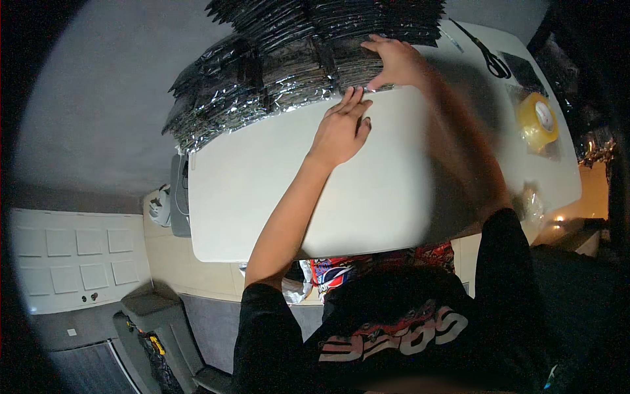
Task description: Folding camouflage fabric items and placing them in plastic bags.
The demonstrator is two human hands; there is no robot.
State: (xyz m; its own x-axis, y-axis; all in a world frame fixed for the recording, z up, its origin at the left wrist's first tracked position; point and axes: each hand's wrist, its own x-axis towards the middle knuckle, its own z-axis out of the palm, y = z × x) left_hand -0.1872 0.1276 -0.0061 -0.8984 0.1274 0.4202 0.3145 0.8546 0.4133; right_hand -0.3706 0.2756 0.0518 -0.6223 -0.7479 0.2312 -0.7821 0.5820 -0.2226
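Note:
Long stacks of shiny black plastic packets [289, 72] lie in rows across the far side of the white table. My left hand [341, 134] reaches up to their near edge, its fingers stretched out and the fingertips touching the front of the stack. At the right end of the near row is my right hand [398, 64], with thumb and fingers spread apart. Its thumb lies by the stack's front edge and its fingers rest over the top packets. Neither hand is closed around a packet.
The white table [262, 190] has a roll of yellowish tape [538, 121] and black-handled scissors [489, 56] on its right. A crumpled clear plastic piece [531, 202] lies near the right front edge. A grey sofa [157, 322] stands at lower left, near a white panelled door [79, 253].

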